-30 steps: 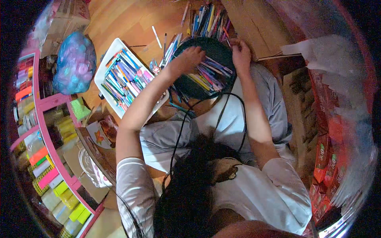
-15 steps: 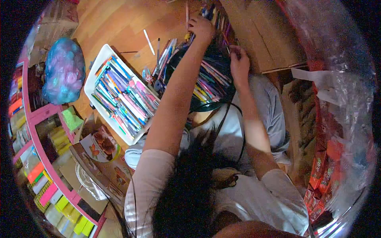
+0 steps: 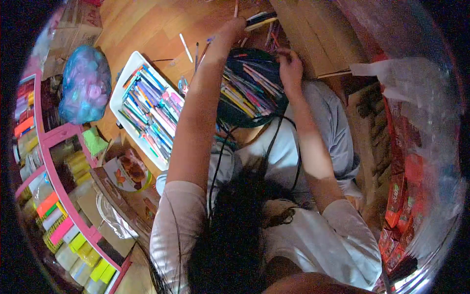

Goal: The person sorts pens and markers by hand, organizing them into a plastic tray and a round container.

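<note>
My left hand (image 3: 232,30) is at the top of the view, its fingers closed around a small bunch of pens (image 3: 261,22), dark and yellow ones, which stick out to the right. My right hand (image 3: 291,72) is curled at the right rim of a black bag (image 3: 237,119), fingers bent onto the edge; the fingertips are partly hidden. Many pens and pencils (image 3: 252,90) fill this bag, which lies before my lap. To its left, partly behind my left forearm, a white tray (image 3: 119,94) holds rows of pens and markers.
Loose pens, among them a white one (image 3: 186,47), lie on the wooden floor (image 3: 147,24). A blue bag of round items (image 3: 85,85) stands left, beside a pink shelf (image 3: 61,193). Cardboard (image 3: 318,36) and red packets (image 3: 394,206) are on the right.
My left hand has moved left and slightly up with the pens. My right hand has shifted slightly up and left. The bag's opening shows more, and fewer pens lie around its far side.
</note>
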Available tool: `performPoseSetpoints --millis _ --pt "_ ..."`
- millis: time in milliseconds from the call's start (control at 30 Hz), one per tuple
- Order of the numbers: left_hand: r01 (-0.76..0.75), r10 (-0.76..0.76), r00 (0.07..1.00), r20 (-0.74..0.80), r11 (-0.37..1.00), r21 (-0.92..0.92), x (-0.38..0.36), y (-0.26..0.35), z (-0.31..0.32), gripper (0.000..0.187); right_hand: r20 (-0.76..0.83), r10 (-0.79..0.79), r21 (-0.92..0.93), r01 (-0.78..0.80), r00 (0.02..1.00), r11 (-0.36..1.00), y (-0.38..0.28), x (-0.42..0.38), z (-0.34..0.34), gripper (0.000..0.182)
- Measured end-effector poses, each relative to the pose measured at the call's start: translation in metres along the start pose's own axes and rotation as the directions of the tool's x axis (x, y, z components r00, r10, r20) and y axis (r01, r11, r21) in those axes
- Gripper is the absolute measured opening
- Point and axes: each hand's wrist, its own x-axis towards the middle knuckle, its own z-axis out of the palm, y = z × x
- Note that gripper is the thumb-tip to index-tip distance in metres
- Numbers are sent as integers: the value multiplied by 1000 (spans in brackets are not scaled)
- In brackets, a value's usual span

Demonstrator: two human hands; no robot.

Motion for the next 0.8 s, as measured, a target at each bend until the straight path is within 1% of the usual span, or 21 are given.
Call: performPoseSetpoints --millis 33,67,100,167,233,267,300,367,400,433,467,500,533,567,633,667,733,767,800 --pt "-38 37 999 26 998 41 -11 11 -14 30 -15 -34 -14 34 999 999 -2 0 -1 17" --pt "-77 59 995 78 965 250 -16 22 -31 30 -28 -66 -30 65 997 997 -2 -1 -1 17" --pt "-124 72 989 131 886 447 -22 31 -44 31 -34 -53 -31 52 998 998 -3 0 -1 17" --pt "-168 157 986 60 901 400 -23 14 -51 32 -47 -29 -35 28 998 999 -2 3 -1 17" --pt "-210 199 977 72 867 452 -35 17 -68 32 -147 -126 -30 122 981 992 8 10 3 16" --pt "-231 193 973 127 821 522 -44 20 -77 32 -197 -169 -32 166 966 986 14 10 5 15" --pt "-254 183 967 180 768 588 -55 33 -88 32 -196 -156 75 174 968 982 12 9 2 14" --pt "-273 144 959 245 702 657 -98 77 -102 24 -187 -128 287 179 974 941 6 8 -2 13" --pt "-286 123 953 277 665 690 -116 95 -103 22 -250 -120 264 187 961 946 7 7 -1 13" --pt "-374 168 925 341 570 732 -130 98 -91 22 -312 -111 240 191 943 952 10 6 2 13" --pt "-455 207 890 406 463 761 -141 101 -78 22 -329 -120 206 195 937 959 5 4 -1 13" --pt "-496 237 864 445 557 666 -154 118 -72 23 -345 -128 173 197 930 965 1 2 -4 13" --pt "-527 272 836 477 642 557 -163 132 -66 23 -313 -149 129 198 938 972 -17 -6 -15 13" --pt "-541 337 838 429 621 568 -164 128 -50 27 -280 -169 83 199 945 976 -27 -12 -22 13" --pt "-562 468 822 324 577 592 -166 104 -8 36 -190 -63 281 116 980 953 -22 -13 -23 14" --pt "-519 452 847 280 592 617 -171 103 -2 41 -139 -16 374 68 990 925 -19 -11 -24 18" --pt "-428 412 891 192 614 663 -189 102 0 52 -138 -33 349 80 990 934 -16 -10 -24 20" --pt "-429 351 902 252 660 617 -199 99 0 71 -136 -39 341 84 990 936 -14 -11 -22 20" --pt "-401 330 916 229 702 589 -204 94 2 74 -188 -70 282 122 980 951 -7 -9 -16 17"
